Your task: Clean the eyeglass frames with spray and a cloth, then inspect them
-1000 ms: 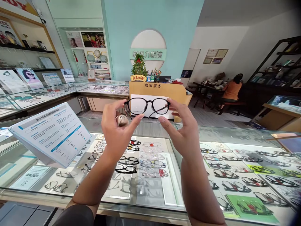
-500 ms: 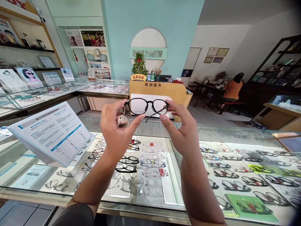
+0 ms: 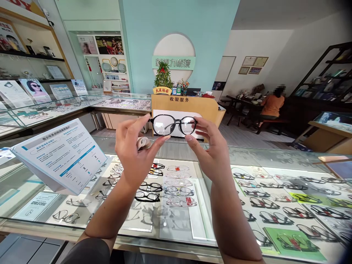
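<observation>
A pair of black-framed eyeglasses (image 3: 178, 121) is held up in the air above the glass display counter, its clear lenses facing me. My left hand (image 3: 137, 146) pinches the left side of the frame between thumb and fingers. Tucked in that same palm is a rolled beige cloth (image 3: 143, 143). The thumb and fingers of my right hand (image 3: 211, 148) grip the right side of the frame. Below the hands, under the glass, several spectacles (image 3: 178, 190) lie in rows.
A folded information card (image 3: 63, 154) stands on the counter at left. More frames (image 3: 275, 216) fill the case (image 3: 220, 154) at right. Beyond the counter are a wooden cashier desk (image 3: 189, 104) with a plant (image 3: 163, 75), and a seated person in orange (image 3: 272, 104).
The eyeglasses have turned slightly, so both lenses face more squarely, and their left edge has shifted to the right. One temple no longer hangs below the frame. Both hands keep their hold.
</observation>
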The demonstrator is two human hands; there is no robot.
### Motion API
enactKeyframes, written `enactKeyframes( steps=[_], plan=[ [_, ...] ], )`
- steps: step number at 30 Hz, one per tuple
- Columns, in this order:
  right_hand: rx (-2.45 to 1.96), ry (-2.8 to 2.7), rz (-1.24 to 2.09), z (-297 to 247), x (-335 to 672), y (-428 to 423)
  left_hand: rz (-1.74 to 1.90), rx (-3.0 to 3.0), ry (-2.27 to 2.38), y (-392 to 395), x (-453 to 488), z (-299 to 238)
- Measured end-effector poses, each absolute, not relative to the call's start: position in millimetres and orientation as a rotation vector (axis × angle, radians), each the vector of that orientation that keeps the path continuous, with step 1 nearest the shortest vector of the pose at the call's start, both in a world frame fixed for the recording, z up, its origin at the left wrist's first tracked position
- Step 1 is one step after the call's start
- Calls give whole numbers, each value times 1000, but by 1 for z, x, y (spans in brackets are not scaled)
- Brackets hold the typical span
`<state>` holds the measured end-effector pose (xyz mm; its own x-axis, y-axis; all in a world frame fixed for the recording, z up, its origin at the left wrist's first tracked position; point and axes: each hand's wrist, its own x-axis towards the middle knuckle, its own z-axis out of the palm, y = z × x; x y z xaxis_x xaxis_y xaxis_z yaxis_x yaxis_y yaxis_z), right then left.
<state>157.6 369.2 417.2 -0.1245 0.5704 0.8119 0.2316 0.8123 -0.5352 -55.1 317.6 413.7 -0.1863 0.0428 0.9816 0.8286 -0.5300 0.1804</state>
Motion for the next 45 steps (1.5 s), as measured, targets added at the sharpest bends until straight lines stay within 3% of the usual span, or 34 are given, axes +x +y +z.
enactKeyframes(
  steps=[15,30,45],
  plan=[
    [-558,-1671,297,415,155,372,-1793,-1544,-851,325,-60,410],
    [-463,-1568,-129,417,144,367,-2085,-1627,-1073,343,-59,405],
    [-441,-1524,29,413,145,363,-2108,-1601,-1070,341,-56,407]
  ],
)
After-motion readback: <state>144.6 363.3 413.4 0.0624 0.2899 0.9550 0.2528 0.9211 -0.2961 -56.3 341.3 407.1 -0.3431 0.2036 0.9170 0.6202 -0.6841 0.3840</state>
